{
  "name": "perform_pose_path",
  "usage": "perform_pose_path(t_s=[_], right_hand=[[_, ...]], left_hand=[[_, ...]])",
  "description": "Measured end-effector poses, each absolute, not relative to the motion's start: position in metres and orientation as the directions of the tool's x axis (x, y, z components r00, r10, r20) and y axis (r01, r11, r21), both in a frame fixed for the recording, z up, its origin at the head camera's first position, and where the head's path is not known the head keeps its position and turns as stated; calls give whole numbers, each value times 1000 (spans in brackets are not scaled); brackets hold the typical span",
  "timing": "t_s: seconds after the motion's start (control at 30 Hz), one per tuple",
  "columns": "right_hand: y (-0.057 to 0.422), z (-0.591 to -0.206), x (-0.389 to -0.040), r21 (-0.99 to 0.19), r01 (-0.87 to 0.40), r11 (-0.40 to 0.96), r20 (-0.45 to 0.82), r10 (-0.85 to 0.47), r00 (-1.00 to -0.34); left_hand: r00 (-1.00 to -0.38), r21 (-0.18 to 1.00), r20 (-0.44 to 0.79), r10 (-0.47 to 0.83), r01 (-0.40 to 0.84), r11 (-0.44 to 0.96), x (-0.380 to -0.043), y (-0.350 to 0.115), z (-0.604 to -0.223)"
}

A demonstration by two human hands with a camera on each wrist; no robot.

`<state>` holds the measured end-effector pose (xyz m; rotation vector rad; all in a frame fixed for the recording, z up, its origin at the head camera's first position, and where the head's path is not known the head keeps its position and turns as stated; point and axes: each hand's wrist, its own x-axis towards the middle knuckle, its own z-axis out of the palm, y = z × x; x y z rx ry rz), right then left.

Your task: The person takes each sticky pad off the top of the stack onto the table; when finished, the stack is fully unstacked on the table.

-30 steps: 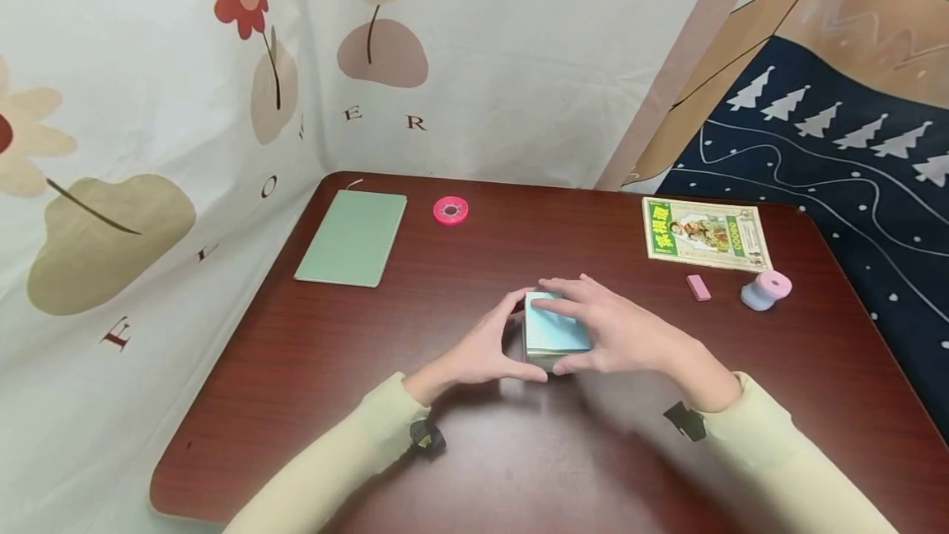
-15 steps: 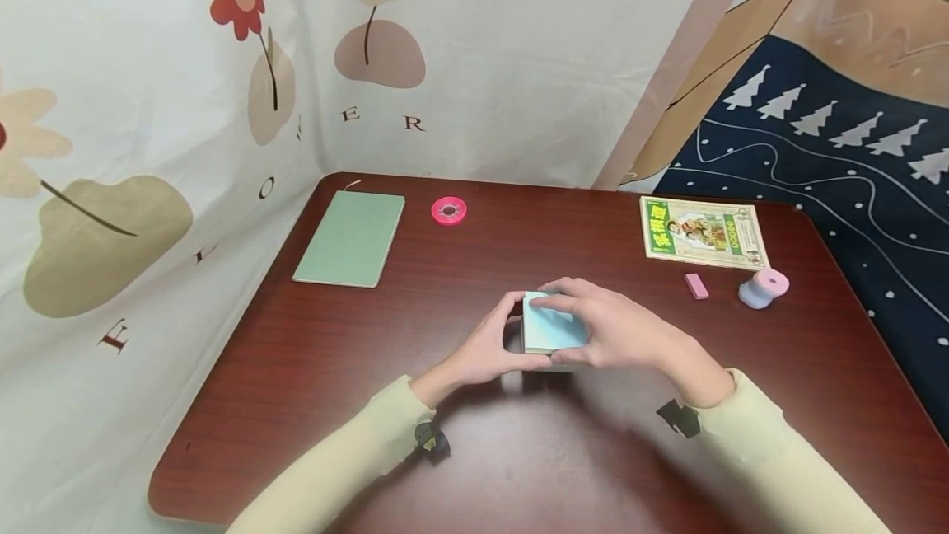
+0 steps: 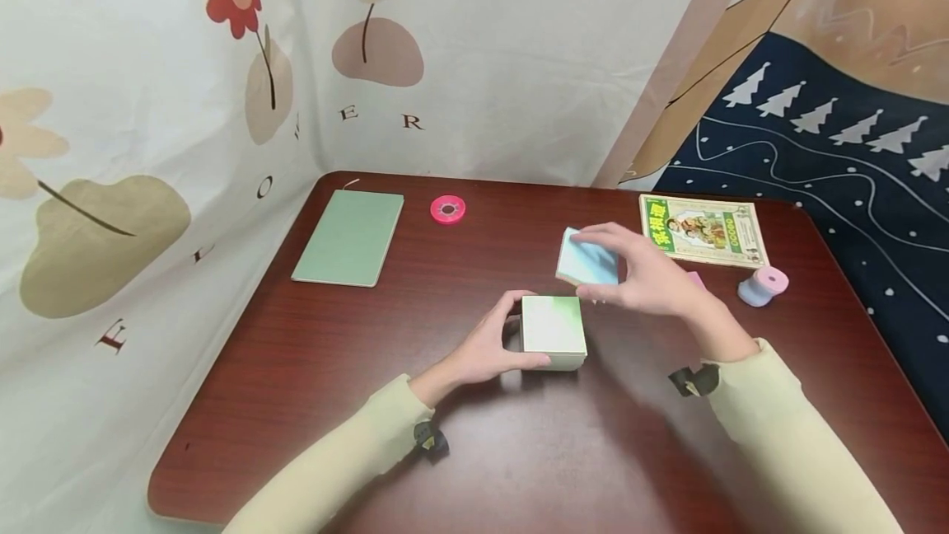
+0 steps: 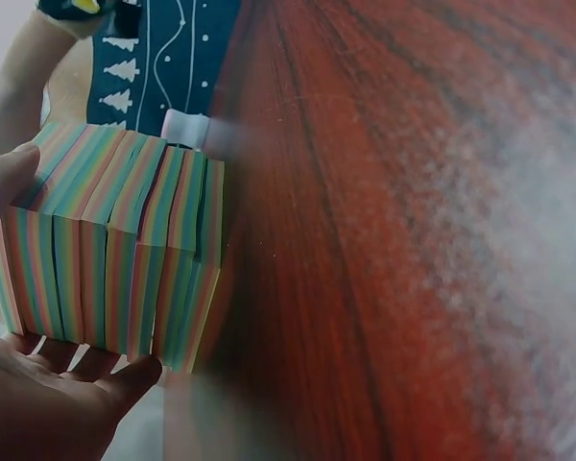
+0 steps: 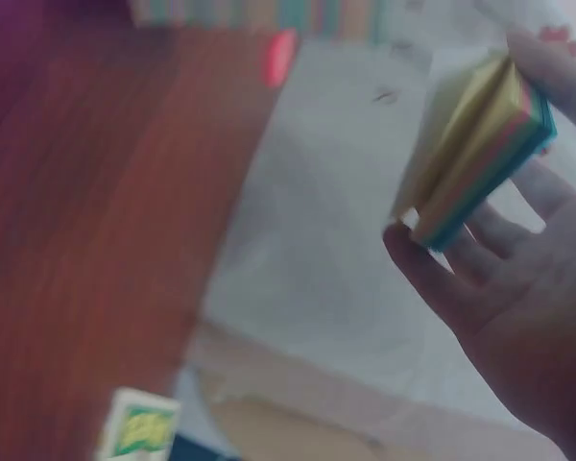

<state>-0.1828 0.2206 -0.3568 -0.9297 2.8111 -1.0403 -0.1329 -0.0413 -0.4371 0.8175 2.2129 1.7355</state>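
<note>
A stack of sticky note pads (image 3: 552,328) stands on the table in front of the person, its pale green top showing in the head view. The left hand (image 3: 478,350) grips it from the left, thumb on the near side and fingers on the far side. Striped coloured layers of the stack (image 4: 106,250) fill the left wrist view. Up and to the right, the right hand (image 3: 652,277) pinches a sticky note pad (image 3: 587,260) with a light blue top, apart from the stack. In the right wrist view that pad (image 5: 485,158) is tilted, with a slit between its layers.
A green notebook (image 3: 350,237) lies at the back left, beside a pink ring-shaped item (image 3: 448,209). Toward the back right are an illustrated booklet (image 3: 708,229), a partly hidden small pink block (image 3: 695,278) and a pink-and-blue roll-shaped item (image 3: 762,287). Printed cloth hangs behind.
The right hand has lifted the blue-topped pad off the stack and carried it up and right, uncovering the pale green top. The left hand keeps its grip on the stack.
</note>
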Motion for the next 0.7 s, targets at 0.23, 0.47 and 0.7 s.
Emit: perform_pose_path(t_s=[0.23,0.47,0.7], right_hand=[[235,-407,-224,-543,-399,739,110,-408,-906],[231,-447,-235,-432,-346,833,19,-375,-927],[231,-455,-236,-409,-370,834,-6,-408,-913]], left_hand=[[-829,950,135,543,264,167,-126,-43,-419],[-820,951,152,551,274,146,-126,-43,-420],[-817,948,153,555,280,151,-126,-44,-419]])
